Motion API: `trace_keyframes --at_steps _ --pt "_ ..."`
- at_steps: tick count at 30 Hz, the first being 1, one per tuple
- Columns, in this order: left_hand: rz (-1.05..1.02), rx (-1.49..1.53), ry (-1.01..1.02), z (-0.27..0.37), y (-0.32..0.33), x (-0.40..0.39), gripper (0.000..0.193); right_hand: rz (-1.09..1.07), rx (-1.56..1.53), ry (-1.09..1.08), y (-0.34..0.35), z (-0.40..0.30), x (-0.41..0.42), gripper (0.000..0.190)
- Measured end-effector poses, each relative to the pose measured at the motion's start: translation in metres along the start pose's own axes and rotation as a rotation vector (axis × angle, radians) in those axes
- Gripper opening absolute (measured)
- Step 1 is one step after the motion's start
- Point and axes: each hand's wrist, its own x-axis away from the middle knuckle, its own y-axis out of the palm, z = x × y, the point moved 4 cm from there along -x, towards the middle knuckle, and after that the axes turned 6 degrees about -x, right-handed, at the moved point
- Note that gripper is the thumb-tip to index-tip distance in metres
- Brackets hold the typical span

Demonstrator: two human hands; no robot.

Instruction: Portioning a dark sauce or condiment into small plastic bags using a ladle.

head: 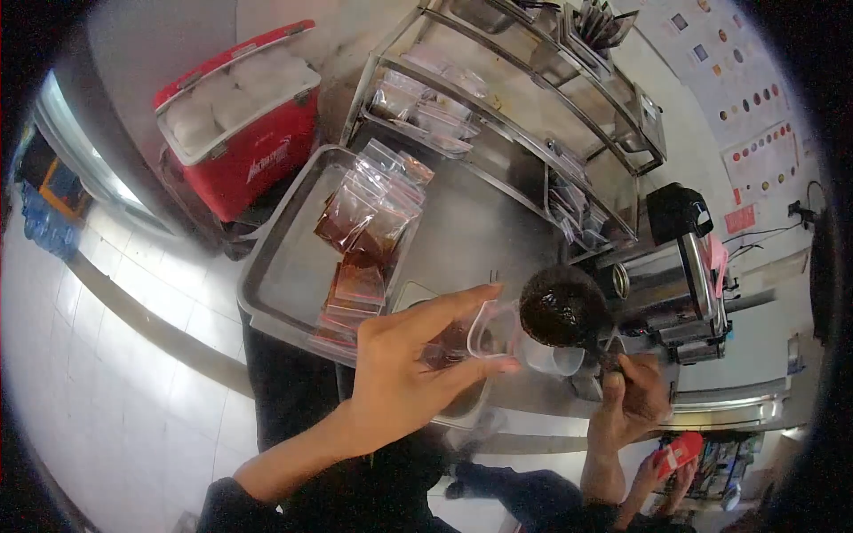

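My left hand (400,373) pinches a small clear plastic bag (492,333) between thumb and fingers, its mouth spread wide. In my right hand (633,400) is the handle of a black ladle (563,308), whose bowl holds a dark, glossy sauce. The bowl is beside the bag's mouth, to its right; whether they touch I cannot tell. A clear plastic cup (565,362) shows below the ladle, partly hidden by it. Dark red stuff shows behind my left fingers, too covered to place.
On the left, a metal tray (266,266) holds several zip bags (373,206) of reddish-brown filling. Beyond stand a red cooler (260,146) and a steel rack (466,93). Steel dispensers (666,280) line the right. Another person's hands (666,476) hold a red object (680,453) at lower right.
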Motion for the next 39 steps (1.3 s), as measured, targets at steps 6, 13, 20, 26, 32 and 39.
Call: trace_keyframes --at_steps 6,13,20,26,32,39 --pt "-0.026 -0.026 -0.054 -0.005 -0.005 0.002 0.055 -0.042 -0.333 0.379 0.009 0.000 0.008 0.025" --pt "0.055 -0.066 -0.146 -0.019 -0.036 0.014 0.060 -0.290 -0.012 0.535 0.011 0.015 0.048 0.022" --pt "0.143 -0.154 -0.213 -0.013 -0.060 0.029 0.056 -0.545 0.323 0.222 0.077 0.024 0.088 0.033" --pt "0.068 -0.274 -0.123 -0.003 -0.054 0.046 0.058 -0.496 -0.157 -0.066 0.094 -0.067 -0.008 0.036" --pt "0.098 -0.301 -0.140 0.008 -0.061 0.075 0.043 -0.755 -0.270 -0.264 0.112 -0.092 -0.038 0.019" --pt "0.142 -0.157 -0.298 0.023 -0.062 0.084 0.015 -0.709 -0.416 -0.166 0.109 -0.072 -0.001 0.012"
